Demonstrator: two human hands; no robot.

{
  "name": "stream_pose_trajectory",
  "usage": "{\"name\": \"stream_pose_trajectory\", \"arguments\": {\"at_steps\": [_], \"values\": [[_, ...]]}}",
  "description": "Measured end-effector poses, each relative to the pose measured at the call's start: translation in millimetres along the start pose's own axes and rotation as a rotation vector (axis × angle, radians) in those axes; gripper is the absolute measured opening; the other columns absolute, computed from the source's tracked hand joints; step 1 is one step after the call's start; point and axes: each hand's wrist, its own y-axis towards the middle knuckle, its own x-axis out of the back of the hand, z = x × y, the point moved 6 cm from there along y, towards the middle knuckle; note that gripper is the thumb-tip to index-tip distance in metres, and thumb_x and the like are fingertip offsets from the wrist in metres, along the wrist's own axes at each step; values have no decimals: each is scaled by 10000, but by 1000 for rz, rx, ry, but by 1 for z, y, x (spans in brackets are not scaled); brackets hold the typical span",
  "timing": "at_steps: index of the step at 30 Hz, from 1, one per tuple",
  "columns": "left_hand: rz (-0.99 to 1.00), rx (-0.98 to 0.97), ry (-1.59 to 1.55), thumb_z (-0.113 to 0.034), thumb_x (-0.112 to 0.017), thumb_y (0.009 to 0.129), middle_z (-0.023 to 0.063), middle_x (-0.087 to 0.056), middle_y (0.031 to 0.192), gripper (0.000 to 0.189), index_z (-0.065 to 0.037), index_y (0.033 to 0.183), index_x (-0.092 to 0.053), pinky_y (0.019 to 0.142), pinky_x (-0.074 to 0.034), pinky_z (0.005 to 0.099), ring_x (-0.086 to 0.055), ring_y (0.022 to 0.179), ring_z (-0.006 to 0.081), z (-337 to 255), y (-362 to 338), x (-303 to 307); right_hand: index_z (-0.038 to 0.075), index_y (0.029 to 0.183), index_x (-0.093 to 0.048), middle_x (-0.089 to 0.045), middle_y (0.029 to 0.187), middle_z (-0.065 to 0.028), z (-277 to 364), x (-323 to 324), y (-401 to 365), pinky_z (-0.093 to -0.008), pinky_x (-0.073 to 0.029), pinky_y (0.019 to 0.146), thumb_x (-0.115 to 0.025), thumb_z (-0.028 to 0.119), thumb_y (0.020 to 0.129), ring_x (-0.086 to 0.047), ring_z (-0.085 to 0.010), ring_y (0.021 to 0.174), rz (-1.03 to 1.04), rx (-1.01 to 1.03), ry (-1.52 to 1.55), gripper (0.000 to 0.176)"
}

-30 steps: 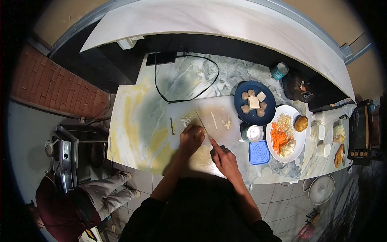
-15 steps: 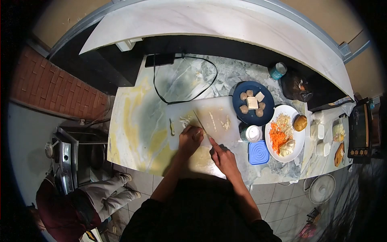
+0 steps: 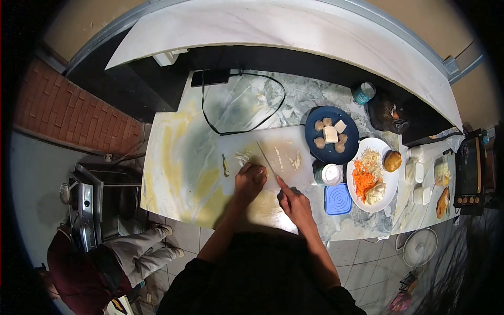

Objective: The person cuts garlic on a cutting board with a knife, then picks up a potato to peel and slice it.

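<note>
My right hand (image 3: 296,206) grips a knife (image 3: 266,158) by its handle, and the blade points up and left across the white cutting board (image 3: 289,135). Just left of the blade, my left hand (image 3: 249,184) is curled closed on the board. What its fingers hold is mostly hidden. Small pale cut pieces (image 3: 243,157) lie beyond the left fingertips. To the right of the blade are a thin row of pale strips (image 3: 279,158) and another small pile of strips (image 3: 296,160). A thin greenish peel or strip (image 3: 226,165) rests near the board's left edge.
Right of the board stand a dark blue plate (image 3: 317,151) with balls and white blocks, a white-topped jar (image 3: 332,174), a blue lid (image 3: 338,199) and a white plate (image 3: 374,206) of shredded vegetables. A black cable (image 3: 247,130) loops behind. Another person (image 3: 89,262) is at lower left.
The knife and my right hand have shifted slightly to the right, opening a little more distance from my left hand. My left hand stays closed in nearly the same place.
</note>
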Motion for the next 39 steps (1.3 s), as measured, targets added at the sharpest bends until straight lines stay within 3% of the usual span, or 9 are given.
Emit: {"name": "stream_pose_trajectory", "arguments": {"at_steps": [12, 14, 17, 23, 27, 30, 32, 36, 39], "values": [[-1, 5, -6, -100, -749, 806, 103, -699, 893, 180, -66, 981, -730, 733, -560, 394, -676, 812, 311, -5, 2, 1, 200, 1517, -408, -653, 826, -214, 2, 2, -3, -504, -521, 674, -583, 33, 848, -644, -406, 719, -43, -12, 73, 711], [66, 20, 1, -102, -734, 826, 110, -714, 940, 244, -73, 1068, -723, 782, -560, 399, -684, 862, 320, -4, 2, 0, 192, 1482, -472, -611, 761, -208, 0, 4, -5, -407, -497, 636, -536, 14, 892, -622, -363, 634, -63, -100, 132, 620], [10, -80, 19, -113, -726, 842, 117, -723, 1005, 286, -80, 1125, -711, 834, -555, 404, -687, 922, 333, -3, 0, 0, 187, 1483, -471, -599, 730, -209, 3, 7, -4, -393, -489, 617, -532, 26, 903, -613, -353, 600, -153, -45, 170, 605], [49, -65, 48, -127, -729, 847, 134, -717, 1078, 309, -91, 1152, -700, 872, -552, 409, -672, 1006, 343, 9, -2, -5, 184, 1490, -458, -651, 828, -233, 1, 6, -4, -467, -514, 655, -577, 34, 865, -653, -388, 690, -103, -108, 110, 654], [49, -110, 52, -122, -732, 839, 136, -706, 1080, 337, -91, 1173, -690, 861, -550, 414, -667, 1000, 346, 3, -1, -1, 176, 1478, -478, -646, 825, -232, 6, 12, -4, -457, -505, 628, -574, 32, 864, -635, -377, 643, -162, -123, 219, 638], [116, -37, 22, -110, -732, 838, 130, -690, 1061, 330, -78, 1164, -689, 846, -547, 421, -666, 981, 342, 0, 2, -1, 182, 1473, -486, -638, 815, -231, 5, 14, -4, -445, -497, 608, -568, 28, 864, -616, -368, 609, -212, -150, 293, 634], [49, -107, 28, -95, -731, 844, 121, -677, 1024, 308, -64, 1148, -690, 738, -552, 392, -676, 822, 292, -2, 3, 1, 167, 1483, -476, -660, 837, -218, 3, 9, -2, -342, -465, 552, -548, 26, 874, -556, -236, 525, -200, -65, 243, 630], [140, 69, 13, -79, -727, 849, 120, -673, 1018, 272, -52, 1118, -697, 625, -531, 351, -637, 649, 228, -3, 4, 1, 177, 1481, -481, -643, 818, -216, 0, -1, -2, -320, -458, 540, -545, 18, 875, -539, -203, 516, -123, -38, 111, 630], [42, -107, 17, -64, -727, 847, 116, -669, 999, 244, -41, 1089, -704, 554, -496, 331, -573, 539, 189, -7, 3, 3, 186, 1477, -487, -614, 767, -211, 5, 0, 0, -334, -463, 550, -542, 18, 881, -525, -221, 507, -148, -87, 254, 621]]}}
